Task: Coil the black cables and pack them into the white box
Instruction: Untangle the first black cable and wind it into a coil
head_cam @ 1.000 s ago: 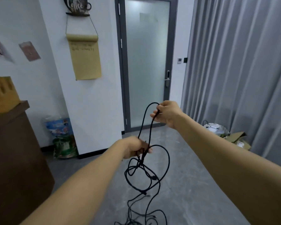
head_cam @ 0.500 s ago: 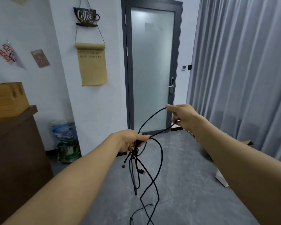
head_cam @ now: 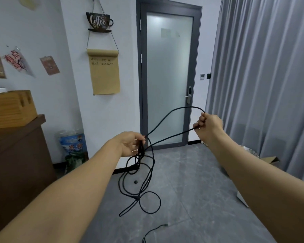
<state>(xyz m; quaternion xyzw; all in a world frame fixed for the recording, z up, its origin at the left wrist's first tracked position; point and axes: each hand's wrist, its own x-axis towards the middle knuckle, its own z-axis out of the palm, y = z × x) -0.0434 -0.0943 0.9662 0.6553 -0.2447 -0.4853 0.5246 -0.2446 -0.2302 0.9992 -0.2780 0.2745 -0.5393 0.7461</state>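
Note:
A long black cable (head_cam: 148, 174) hangs in tangled loops in front of me, its tail trailing on the grey floor. My left hand (head_cam: 131, 143) grips a bunch of its strands at chest height. My right hand (head_cam: 208, 126), held higher and to the right, pinches a loop of the same cable, which stretches in two strands back to my left hand. A corner of a white box (head_cam: 242, 199) shows on the floor at the right, behind my right forearm.
A dark wooden cabinet (head_cam: 16, 155) with a wooden block on top stands at the left. A frosted glass door (head_cam: 167, 79) is ahead, grey curtains (head_cam: 263, 76) at the right. A bag (head_cam: 73, 149) leans on the wall; a cardboard box (head_cam: 270, 160) lies by the curtain.
My right hand has pulled its loop further right and away from my left hand, lengthening the two strands. More cable has lifted off the floor, and the view has tilted up.

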